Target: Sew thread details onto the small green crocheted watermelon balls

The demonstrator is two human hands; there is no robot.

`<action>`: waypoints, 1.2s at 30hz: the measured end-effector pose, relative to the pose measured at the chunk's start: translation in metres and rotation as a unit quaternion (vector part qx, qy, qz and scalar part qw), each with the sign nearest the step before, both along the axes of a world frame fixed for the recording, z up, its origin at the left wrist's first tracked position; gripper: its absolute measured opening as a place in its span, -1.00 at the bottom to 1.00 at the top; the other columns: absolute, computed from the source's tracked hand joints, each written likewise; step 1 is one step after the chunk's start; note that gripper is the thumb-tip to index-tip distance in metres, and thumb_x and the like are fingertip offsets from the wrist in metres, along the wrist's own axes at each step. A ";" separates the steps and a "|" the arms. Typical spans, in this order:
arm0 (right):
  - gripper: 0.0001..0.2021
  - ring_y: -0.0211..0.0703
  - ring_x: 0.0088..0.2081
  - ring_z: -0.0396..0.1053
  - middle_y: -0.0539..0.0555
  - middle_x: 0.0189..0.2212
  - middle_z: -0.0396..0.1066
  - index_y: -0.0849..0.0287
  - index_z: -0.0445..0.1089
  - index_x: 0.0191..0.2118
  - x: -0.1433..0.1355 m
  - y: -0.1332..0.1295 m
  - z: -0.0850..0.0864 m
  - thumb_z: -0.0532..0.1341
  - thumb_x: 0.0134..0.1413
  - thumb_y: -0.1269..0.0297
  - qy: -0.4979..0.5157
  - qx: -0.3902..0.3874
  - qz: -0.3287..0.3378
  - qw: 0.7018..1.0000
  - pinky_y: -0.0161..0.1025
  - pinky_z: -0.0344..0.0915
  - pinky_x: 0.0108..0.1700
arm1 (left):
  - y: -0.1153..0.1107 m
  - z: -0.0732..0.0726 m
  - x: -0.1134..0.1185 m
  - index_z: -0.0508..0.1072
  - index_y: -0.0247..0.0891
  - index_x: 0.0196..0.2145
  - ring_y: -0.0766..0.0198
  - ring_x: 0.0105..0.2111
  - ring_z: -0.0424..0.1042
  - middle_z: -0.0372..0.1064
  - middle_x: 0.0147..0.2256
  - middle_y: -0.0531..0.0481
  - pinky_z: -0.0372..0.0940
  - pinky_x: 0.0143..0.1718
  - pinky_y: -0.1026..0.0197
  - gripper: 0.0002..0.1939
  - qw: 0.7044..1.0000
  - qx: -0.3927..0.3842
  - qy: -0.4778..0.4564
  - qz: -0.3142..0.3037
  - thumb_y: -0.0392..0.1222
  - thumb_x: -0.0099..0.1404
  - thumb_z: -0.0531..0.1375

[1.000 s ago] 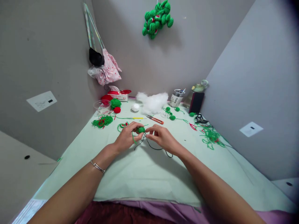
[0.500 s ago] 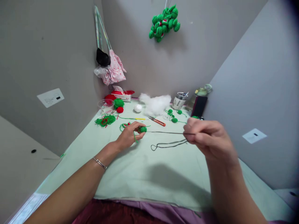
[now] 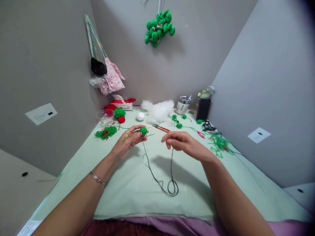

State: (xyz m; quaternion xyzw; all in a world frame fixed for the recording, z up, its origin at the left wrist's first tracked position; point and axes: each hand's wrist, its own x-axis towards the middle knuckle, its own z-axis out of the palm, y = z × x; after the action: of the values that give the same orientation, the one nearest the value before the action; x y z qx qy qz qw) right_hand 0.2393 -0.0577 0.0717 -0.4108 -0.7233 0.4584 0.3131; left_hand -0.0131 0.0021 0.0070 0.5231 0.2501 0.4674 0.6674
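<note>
Above table, hands (image 3: 157,142) pinching ball (image 3: 143,131), thread (image 3: 159,178)

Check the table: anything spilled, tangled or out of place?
Loose green yarn scraps are strewn along the right edge of the table, and a green and red tangle lies at the left. Nothing looks spilled or damaged.

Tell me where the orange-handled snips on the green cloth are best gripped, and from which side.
Probably by the orange handles of the snips, coming from the right hand's side: they lie flat on the cloth, the dark blades pointing left, handle end nearest that hand.
</note>
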 end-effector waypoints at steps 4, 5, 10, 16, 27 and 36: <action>-0.56 -0.39 -0.54 0.07 0.03 -0.37 0.47 0.14 0.32 0.14 -0.017 0.012 -0.031 0.25 0.15 0.21 0.173 -0.067 -0.082 0.979 -0.35 0.08 -0.48 | -0.003 -0.003 0.005 0.44 -0.23 -0.07 0.23 -0.19 0.46 0.45 -0.13 -0.07 0.33 -0.01 0.07 -0.67 0.997 0.056 0.039 0.035 -0.12 0.22 0.28; -0.56 -0.41 -0.54 0.08 0.04 -0.35 0.48 0.17 0.35 0.11 -0.023 0.013 -0.037 0.29 0.10 0.22 0.217 -0.102 -0.097 0.966 -0.36 0.09 -0.47 | -0.004 -0.003 0.006 0.44 -0.23 -0.07 0.24 -0.21 0.45 0.45 -0.16 -0.07 0.34 -0.04 0.09 -0.67 0.993 0.082 0.067 0.051 -0.11 0.22 0.29; -0.73 -0.43 -0.49 0.26 0.08 -0.37 0.49 0.28 0.46 -0.29 -0.047 0.018 -0.060 0.45 -0.18 0.36 0.372 -0.257 -0.141 0.881 -0.41 0.27 -0.40 | -0.011 -0.008 0.014 0.42 -0.24 -0.06 0.28 -0.26 0.40 0.41 -0.21 -0.04 0.32 -0.13 0.18 -0.67 0.957 0.192 0.179 0.121 -0.12 0.23 0.28; -0.70 -0.42 -0.57 0.33 0.07 -0.38 0.51 0.21 0.32 -0.33 -0.057 0.011 -0.063 0.44 -0.12 0.27 0.362 -0.237 -0.148 0.889 -0.44 0.25 -0.53 | -0.014 -0.014 0.017 0.41 -0.22 -0.08 0.27 -0.22 0.41 0.35 -0.13 -0.08 0.34 -0.10 0.16 -0.72 0.937 0.259 0.187 0.143 -0.16 0.25 0.26; -0.73 -0.44 -0.62 0.05 -0.11 -0.65 0.24 0.26 0.44 -0.32 -0.056 0.008 -0.056 0.32 0.06 0.11 0.269 -0.189 -0.085 0.940 -0.40 -0.05 -0.55 | -0.010 -0.019 0.015 0.44 -0.21 -0.07 0.25 -0.21 0.41 0.37 -0.14 -0.09 0.35 -0.10 0.14 -0.73 0.910 0.319 0.217 0.153 -0.24 0.25 0.25; -0.74 -0.35 -0.54 0.25 0.05 -0.35 0.44 0.15 0.52 -0.23 -0.051 -0.006 -0.040 0.19 0.20 0.09 0.074 0.023 -0.067 0.995 -0.31 0.16 -0.45 | -0.012 -0.012 0.019 0.46 -0.22 -0.13 0.25 -0.27 0.45 0.44 -0.21 -0.04 0.38 -0.16 0.14 -0.70 0.974 0.166 0.136 0.074 -0.20 0.15 0.33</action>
State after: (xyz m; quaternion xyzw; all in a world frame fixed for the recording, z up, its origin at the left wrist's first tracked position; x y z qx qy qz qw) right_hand 0.1883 -0.0642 0.0314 -0.4161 -0.6793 0.4487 0.4050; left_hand 0.0059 -0.0099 -0.0052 0.6651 0.2958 0.4751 0.4945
